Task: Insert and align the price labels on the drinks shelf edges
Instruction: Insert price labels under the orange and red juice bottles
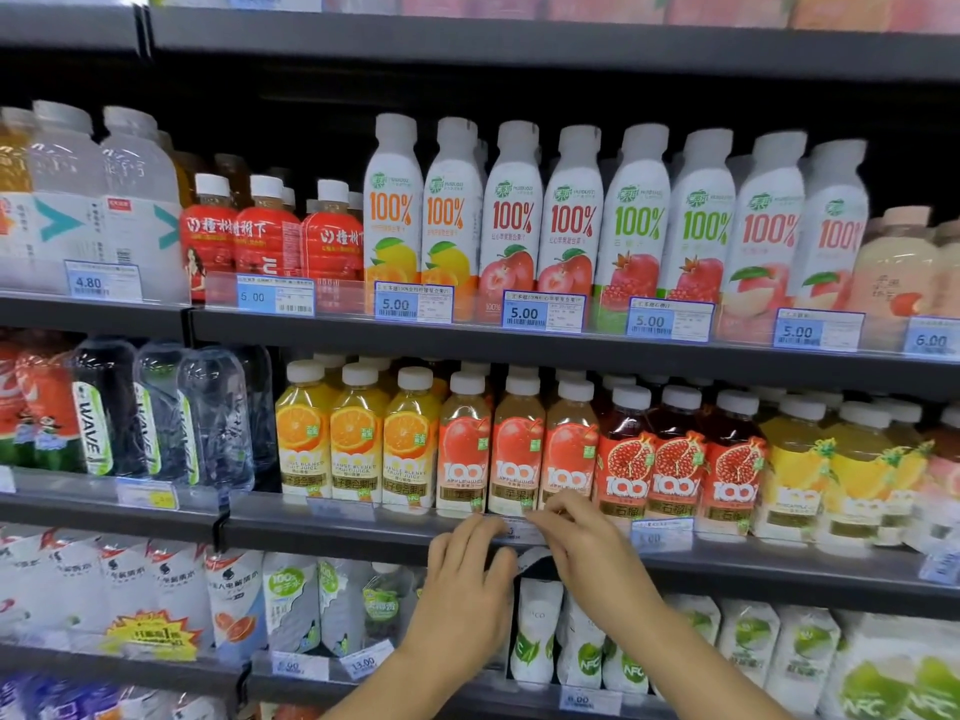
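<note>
Left hand (467, 579) touches shelf edge (337, 533); right hand (587, 553) pinches label (519, 532).

On my feed a dark grey metal shelving unit (519, 49) fills the view in stacked tiers, with a black back panel (311, 122) behind. An upright joint (187, 324) separates two bays at left. Light looks even, probably from overhead.

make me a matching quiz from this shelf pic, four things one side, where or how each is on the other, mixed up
1 right hand
2 4.80 label
3 13.00 label
4 orange juice bottles

A tilted, lower shelf edge
B upper shelf edge, far left
C pinching the price label under the apple juice bottles
D middle shelf, left of the apple juice bottles

Pairs: 1-C, 2-B, 3-A, 4-D
</note>
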{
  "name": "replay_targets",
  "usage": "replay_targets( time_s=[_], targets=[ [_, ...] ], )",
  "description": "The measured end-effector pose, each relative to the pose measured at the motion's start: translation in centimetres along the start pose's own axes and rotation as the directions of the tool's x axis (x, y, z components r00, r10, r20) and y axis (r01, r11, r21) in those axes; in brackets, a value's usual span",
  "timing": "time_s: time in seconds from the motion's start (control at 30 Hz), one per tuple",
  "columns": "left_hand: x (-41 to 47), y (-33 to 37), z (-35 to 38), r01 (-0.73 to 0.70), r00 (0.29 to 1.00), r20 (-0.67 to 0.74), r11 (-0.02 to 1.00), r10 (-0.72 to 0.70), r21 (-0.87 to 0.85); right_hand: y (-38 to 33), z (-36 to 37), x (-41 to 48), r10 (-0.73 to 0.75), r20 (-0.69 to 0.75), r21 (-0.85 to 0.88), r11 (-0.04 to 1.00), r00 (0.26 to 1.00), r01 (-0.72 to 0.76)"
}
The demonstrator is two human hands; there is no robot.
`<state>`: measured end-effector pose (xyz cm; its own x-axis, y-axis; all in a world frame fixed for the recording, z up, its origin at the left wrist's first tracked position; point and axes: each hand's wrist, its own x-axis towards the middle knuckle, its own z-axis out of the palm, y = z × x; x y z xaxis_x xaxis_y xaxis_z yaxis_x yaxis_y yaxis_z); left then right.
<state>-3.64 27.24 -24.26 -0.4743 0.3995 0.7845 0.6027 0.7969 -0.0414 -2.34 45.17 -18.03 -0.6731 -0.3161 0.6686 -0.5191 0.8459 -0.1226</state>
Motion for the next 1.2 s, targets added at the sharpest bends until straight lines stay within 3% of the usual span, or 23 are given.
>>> replay_targets(
  time_s=[0.2, 0.37, 0.5, 0.57, 0.67, 0.73, 0.9, 1.2],
  targets=[
    [0.0, -0.3, 0.0, -0.006, 1.000, 0.027, 1.000, 0.007, -0.020, 0.6, -0.2, 0.2, -0.006, 0.107, -0.054, 0.998, 0.994, 0.012],
    [0.6, -1.3, -0.5, -0.011, 1.000, -0.020, 0.993, 0.009, -0.119, 0.6, -1.6, -0.4, 0.044, 0.089, 0.222, 0.973, 0.995, -0.063],
    [0.5, -1.6, -1.3, 0.034, 0.999, -0.020, 0.968, -0.041, -0.250, 0.2, -1.5, -1.3, 0.049, 0.155, 0.219, 0.972, 0.987, -0.083],
    [0.5, -1.4, -2.0, 0.173, 0.985, 0.078, 0.914, -0.156, -0.366, 0.1, -1.1, -1.4, 0.134, 0.157, 0.300, 0.938, 0.978, -0.176],
    [1.2, -1.0, -3.4, 0.457, 0.887, 0.239, 0.673, -0.396, -0.581, -0.2, -1.2, -1.1, 0.292, 0.186, 0.485, 0.803, 0.938, -0.346],
    [1.6, -1.0, -3.9, 0.501, 0.849, 0.235, 0.578, -0.474, -0.644, -0.3, -1.3, -0.8, 0.323, 0.219, 0.541, 0.745, 0.921, -0.390],
    [1.5, -1.3, -4.1, 0.536, 0.821, 0.258, 0.531, -0.510, -0.656, -0.6, -1.2, -0.5, 0.318, 0.251, 0.581, 0.706, 0.914, -0.405],
    [1.0, -1.8, -4.6, 0.553, 0.808, 0.265, 0.523, -0.527, -0.649, -1.2, -0.9, -0.1, 0.278, 0.255, 0.573, 0.728, 0.926, -0.376]
  ],
)
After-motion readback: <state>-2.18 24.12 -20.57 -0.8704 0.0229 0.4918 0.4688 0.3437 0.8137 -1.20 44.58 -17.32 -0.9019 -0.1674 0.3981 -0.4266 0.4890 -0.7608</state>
